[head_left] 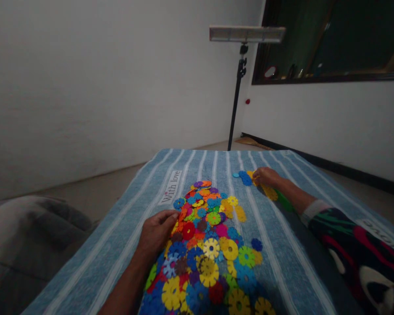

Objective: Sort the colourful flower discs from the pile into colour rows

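Observation:
A heap of coloured plastic gear-shaped discs (210, 245) lies on a blue striped cloth (282, 245). My left hand (157, 232) rests at the heap's left edge, fingers curled onto the orange and red discs. My right hand (265, 176) reaches far forward, fingers bent down on a small row of blue discs (244, 177) and yellow discs (269, 192). A green disc (285, 202) lies beside that forearm. Whether either hand actually holds a disc is hidden by the fingers.
The cloth carries a "With love" label (171, 188). A light stand (237, 87) with a flat lamp stands behind the far edge. A grey cushion (26, 245) lies at the left. White walls and a dark window (331, 39) surround the spot.

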{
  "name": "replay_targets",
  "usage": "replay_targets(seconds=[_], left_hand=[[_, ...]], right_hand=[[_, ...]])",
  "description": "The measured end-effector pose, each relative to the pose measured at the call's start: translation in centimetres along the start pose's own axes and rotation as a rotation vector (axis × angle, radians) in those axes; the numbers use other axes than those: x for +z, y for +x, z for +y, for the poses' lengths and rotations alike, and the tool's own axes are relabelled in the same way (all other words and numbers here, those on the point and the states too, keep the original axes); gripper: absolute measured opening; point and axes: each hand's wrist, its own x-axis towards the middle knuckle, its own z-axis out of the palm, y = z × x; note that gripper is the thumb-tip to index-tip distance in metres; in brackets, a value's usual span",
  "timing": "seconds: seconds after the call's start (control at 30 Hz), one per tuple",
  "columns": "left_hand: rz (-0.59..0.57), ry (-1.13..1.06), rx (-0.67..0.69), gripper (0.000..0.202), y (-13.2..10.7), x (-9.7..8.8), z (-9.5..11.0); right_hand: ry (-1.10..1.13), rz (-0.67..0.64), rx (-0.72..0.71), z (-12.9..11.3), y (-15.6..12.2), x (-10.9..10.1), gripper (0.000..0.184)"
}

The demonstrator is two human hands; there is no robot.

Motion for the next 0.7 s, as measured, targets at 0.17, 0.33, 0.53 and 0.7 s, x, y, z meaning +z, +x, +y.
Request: replay_targets(seconds=[0.17, 0.33, 0.53, 0.7], left_hand=[[-0.012, -0.006, -0.013, 0.034, 0.0, 0.1, -0.1], [-0.011, 0.002, -0.005, 0.034, 0.0, 0.1, -0.2], [-0.001, -0.013, 0.034, 0.034, 0.0, 0.1, -0.2], [-0.007, -0.014, -0.003, 0.034, 0.0, 0.1, -0.3]], right_hand=[[0.05, 0.002, -0.236, -3.8, -1.1, 0.0, 0.018], [0.168, -0.057, -0.453, -8.5, -2.9, 0.6, 0.015], [0.107, -0.109, -0.581, -11.4, -4.9, 0.6, 0.011], [0.072, -0.094, -0.584, -11.9, -5.6, 0.5, 0.006]])
